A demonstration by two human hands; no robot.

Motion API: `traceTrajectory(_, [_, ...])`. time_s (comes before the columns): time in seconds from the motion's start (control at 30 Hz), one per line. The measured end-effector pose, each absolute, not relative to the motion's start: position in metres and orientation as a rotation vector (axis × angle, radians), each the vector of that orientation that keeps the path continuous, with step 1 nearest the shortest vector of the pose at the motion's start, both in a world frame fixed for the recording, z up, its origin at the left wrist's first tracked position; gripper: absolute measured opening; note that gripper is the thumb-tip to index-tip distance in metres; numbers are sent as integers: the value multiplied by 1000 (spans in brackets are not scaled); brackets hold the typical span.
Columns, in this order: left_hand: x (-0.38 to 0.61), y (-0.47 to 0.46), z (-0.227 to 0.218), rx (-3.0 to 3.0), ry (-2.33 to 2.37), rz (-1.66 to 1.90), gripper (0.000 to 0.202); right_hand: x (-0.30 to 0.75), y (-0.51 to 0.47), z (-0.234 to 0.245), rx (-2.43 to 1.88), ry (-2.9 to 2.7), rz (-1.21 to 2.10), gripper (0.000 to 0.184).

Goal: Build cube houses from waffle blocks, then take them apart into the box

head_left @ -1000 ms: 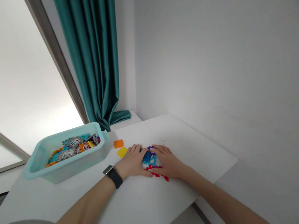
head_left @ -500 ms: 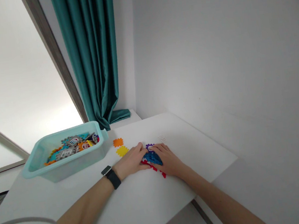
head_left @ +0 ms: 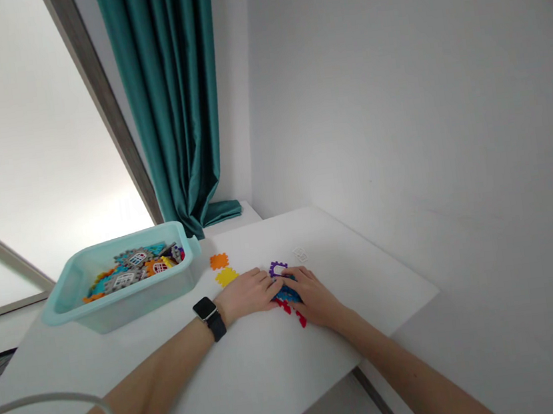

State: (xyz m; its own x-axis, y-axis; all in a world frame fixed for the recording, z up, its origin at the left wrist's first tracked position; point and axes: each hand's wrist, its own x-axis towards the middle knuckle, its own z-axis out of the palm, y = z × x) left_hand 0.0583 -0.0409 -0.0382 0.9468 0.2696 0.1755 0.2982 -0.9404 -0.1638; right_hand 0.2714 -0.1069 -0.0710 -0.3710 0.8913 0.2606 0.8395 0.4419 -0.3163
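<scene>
Both my hands rest close together on a small stack of interlocking plastic pieces near the middle of the white table (head_left: 256, 370). My left hand (head_left: 247, 294) reaches in from the left, its fingertips against a blue piece (head_left: 287, 294). My right hand (head_left: 312, 294) lies over the same blue piece and hides much of it. A purple ring-shaped piece (head_left: 277, 268) shows just above my fingers. Red piece edges (head_left: 300, 319) stick out below my right hand.
An orange piece (head_left: 219, 261) and a yellow piece (head_left: 227, 277) lie left of my hands. A pale piece (head_left: 300, 254) lies beyond them. A pale teal plastic basket (head_left: 117, 304) holding several mixed pieces stands at the table's left. A wall runs along the right side.
My hands have drawn closer over the pieces, covering more of the blue and red. The purple ring shows more clearly. My left wrist has turned, bringing the watch face upward.
</scene>
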Motion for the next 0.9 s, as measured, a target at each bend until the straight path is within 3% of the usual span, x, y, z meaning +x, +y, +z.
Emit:
traceTrajectory(0.63, [61, -24, -53, -3120, -619, -384, 15, 270, -96, -73, -1462, -2183, 272, 38])
traceTrajectory(0.9, [62, -22, -55, -3345, -1109, -891, 20, 270, -83, -65, -1387, -1804, 612, 29])
